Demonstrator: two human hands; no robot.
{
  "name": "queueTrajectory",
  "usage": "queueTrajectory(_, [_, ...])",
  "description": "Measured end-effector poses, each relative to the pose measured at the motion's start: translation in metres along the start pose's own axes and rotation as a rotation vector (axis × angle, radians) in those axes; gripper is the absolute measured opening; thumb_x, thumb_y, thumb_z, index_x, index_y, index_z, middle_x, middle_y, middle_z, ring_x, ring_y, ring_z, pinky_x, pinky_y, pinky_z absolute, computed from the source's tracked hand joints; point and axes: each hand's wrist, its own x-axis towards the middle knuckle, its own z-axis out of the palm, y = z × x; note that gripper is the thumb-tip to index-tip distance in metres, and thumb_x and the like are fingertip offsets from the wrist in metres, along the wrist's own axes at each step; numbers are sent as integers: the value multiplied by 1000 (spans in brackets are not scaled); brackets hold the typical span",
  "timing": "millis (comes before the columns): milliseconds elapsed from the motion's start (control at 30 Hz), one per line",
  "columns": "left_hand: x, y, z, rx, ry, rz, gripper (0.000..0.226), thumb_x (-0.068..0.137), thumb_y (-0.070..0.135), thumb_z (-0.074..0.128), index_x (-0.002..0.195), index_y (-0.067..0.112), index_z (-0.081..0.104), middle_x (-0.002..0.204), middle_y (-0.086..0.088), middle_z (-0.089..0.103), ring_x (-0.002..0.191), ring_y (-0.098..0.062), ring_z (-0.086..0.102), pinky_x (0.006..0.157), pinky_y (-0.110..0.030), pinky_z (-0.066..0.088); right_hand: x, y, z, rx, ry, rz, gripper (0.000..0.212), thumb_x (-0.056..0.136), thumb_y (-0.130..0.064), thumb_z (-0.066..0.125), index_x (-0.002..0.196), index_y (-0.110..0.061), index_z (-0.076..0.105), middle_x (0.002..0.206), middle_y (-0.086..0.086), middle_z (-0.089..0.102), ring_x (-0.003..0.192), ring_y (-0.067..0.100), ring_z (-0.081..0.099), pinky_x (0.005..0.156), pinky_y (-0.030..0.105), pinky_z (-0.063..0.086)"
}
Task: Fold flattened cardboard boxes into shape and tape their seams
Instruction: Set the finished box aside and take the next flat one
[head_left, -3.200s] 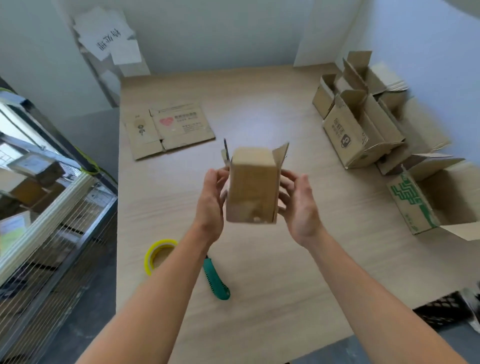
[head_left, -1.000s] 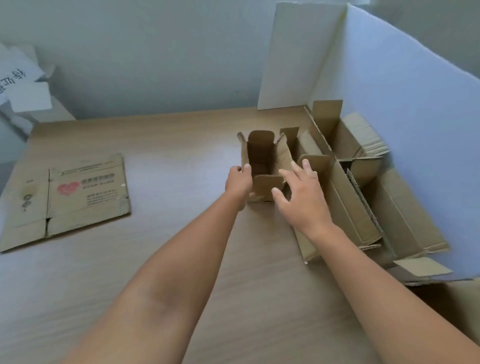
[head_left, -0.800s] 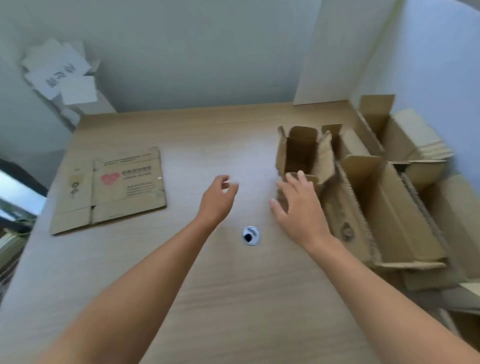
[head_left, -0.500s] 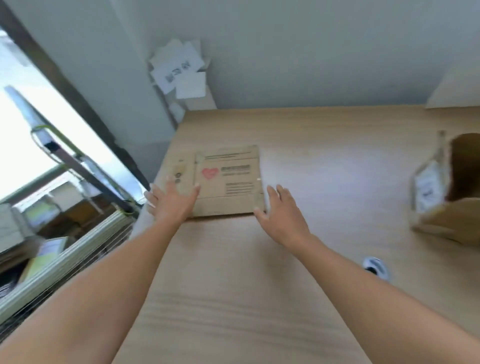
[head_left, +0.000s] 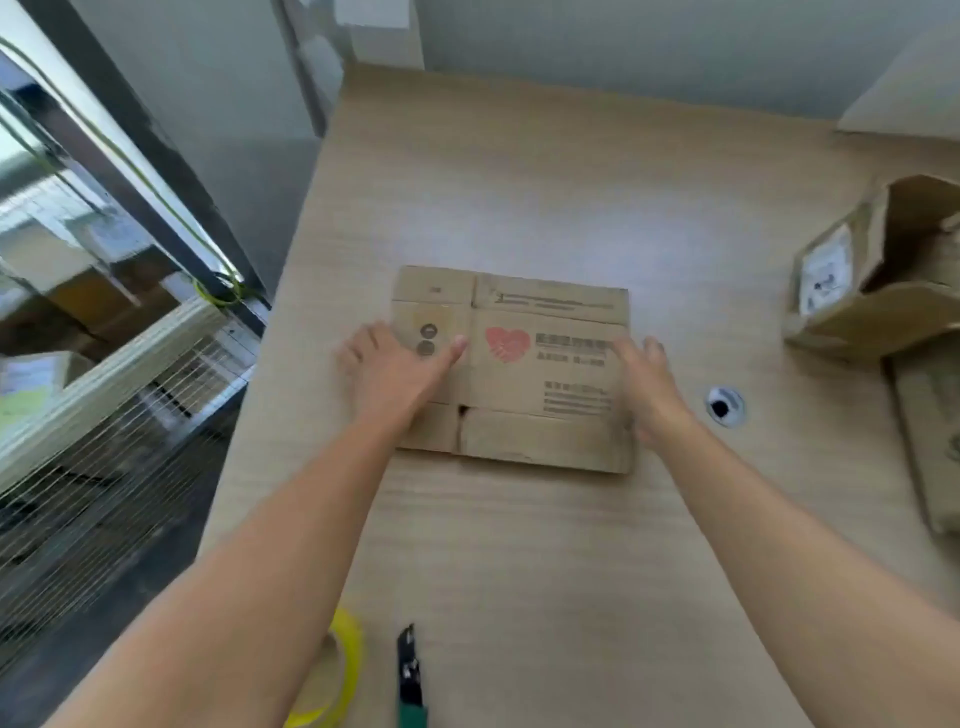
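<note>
A flattened cardboard box (head_left: 540, 374) with a red heart print lies flat on the wooden table (head_left: 545, 197), in the middle of the head view. My left hand (head_left: 392, 371) rests on the box's left part, fingers spread, thumb pointing toward the heart. My right hand (head_left: 647, 387) lies against the box's right edge with fingers extended. The box stays flat on the table under both hands. A yellow tape roll (head_left: 337, 675) sits at the near edge, partly hidden by my left forearm, with a green-handled cutter (head_left: 410, 680) beside it.
Folded open boxes (head_left: 878, 291) stand at the right edge of the table. A round cable hole (head_left: 724, 406) lies right of my right hand. A wire shelf rack (head_left: 104, 364) with boxes runs along the left of the table. White walls close the back.
The small folded box was set down among the boxes on the right. My view swung left, and both hands came onto the flattened heart-print box, which now lies closer to me.
</note>
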Motion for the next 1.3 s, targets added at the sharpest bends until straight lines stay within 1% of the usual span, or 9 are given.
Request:
queueTrajectory(133, [-53,37,-7,-157,-154,-101,131,50,100,55,145,12,34,143,-15,35,137,-35,28,114,-49,29,-42,6,-2,-153,87,-75,54,97,-56,43,137,-22,32,121,2,63,99,25,64,90,50,56])
queueTrajectory(300, [-167,35,-21,-629,-208,84,114,53,84,77,146,35,35,134,10,38,127,-13,45,109,-36,40,-137,48,-81,242,-105,-258,45,94,-60,49,127,-30,45,124,-4,66,112,14,66,97,47,54])
queueTrajectory(467, [-280,16,-30,-795,-417,418,92,83,40,83,154,47,25,145,6,55,132,-19,55,102,-51,49,-232,88,-163,442,-139,-432,46,88,-63,52,126,-39,43,122,-13,60,110,4,61,92,40,50])
queueTrajectory(667, [-364,-4,-24,-1108,-523,174,53,95,73,30,134,46,54,136,4,63,124,-17,61,101,-50,43,-302,160,-193,180,-285,-548,56,87,-69,46,141,-55,40,142,-4,35,126,-17,40,106,13,38])
queueTrajectory(733, [-381,-2,-22,-1015,-438,99,26,95,49,49,115,43,63,111,6,73,92,-13,70,76,-37,53,-312,180,-194,114,-253,-570,42,89,-65,55,130,-56,50,137,4,34,117,-19,43,98,6,41])
queueTrajectory(833, [-395,4,-20,-904,-398,50,25,78,24,57,95,38,69,93,6,69,70,-12,59,54,-23,44,-320,198,-194,134,-201,-602,16,93,-51,61,102,-65,59,124,3,37,121,14,50,106,38,49])
queueTrajectory(1000, [-406,6,-24,-926,-379,109,43,88,70,46,124,50,61,120,11,69,110,-18,67,76,-32,54,-313,193,-188,131,-54,-461,58,84,-52,70,130,-45,36,122,8,43,116,26,53,100,51,51])
queueTrajectory(1133, [-391,5,-24,-519,-252,226,91,84,43,77,147,61,13,138,3,43,123,-14,50,95,-31,48,-301,189,-190,-3,-160,-483,97,87,-41,75,154,-56,5,123,-2,38,115,20,45,112,44,41])
queueTrajectory(1300, [-369,9,-22,-629,-420,371,26,89,29,73,110,41,62,149,1,37,112,-11,61,83,-21,52,-285,176,-188,-35,-140,-547,76,89,-47,71,143,-67,21,127,-1,31,127,17,32,119,37,27])
